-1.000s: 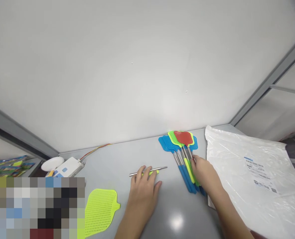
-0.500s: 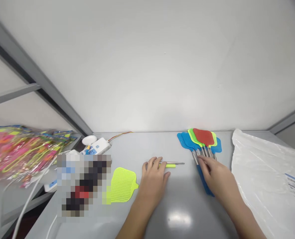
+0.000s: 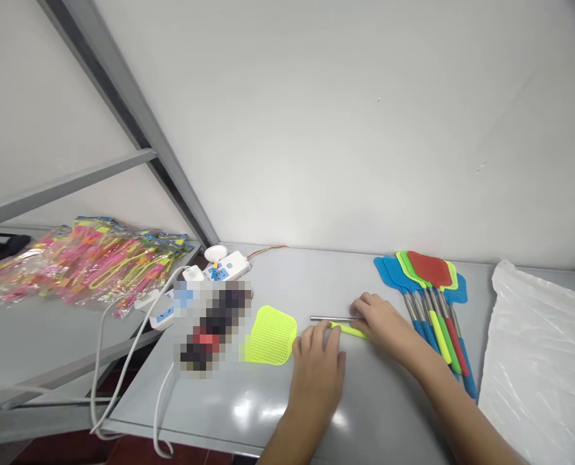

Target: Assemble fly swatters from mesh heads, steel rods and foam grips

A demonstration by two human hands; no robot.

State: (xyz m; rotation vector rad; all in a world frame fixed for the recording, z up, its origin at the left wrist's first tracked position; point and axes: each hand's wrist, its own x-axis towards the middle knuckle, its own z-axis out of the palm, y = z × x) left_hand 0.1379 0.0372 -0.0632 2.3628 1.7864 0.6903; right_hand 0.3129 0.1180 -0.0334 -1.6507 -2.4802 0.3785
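On the grey tabletop (image 3: 287,278), a steel fly-swatter shaft (image 3: 329,318) with a lime handle (image 3: 348,330) lies lengthwise left to right. The right-hand grip (image 3: 382,323) curls over the handle, though whether it is closed is hard to tell. The open left-hand grip (image 3: 316,365) sits just beside it, near a lime mesh swatter head (image 3: 272,336), with stacked swatters (image 3: 435,316) close on the right.

Right hand (image 3: 387,326) grips swatter handle (image 3: 329,318); left hand (image 3: 316,374) touches it.

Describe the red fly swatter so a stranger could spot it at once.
On the grey table, left of the white plastic bag, fly swatters lie fanned, heads toward the wall. The red swatter is on top, its mesh head the only red among blue, green and yellow.
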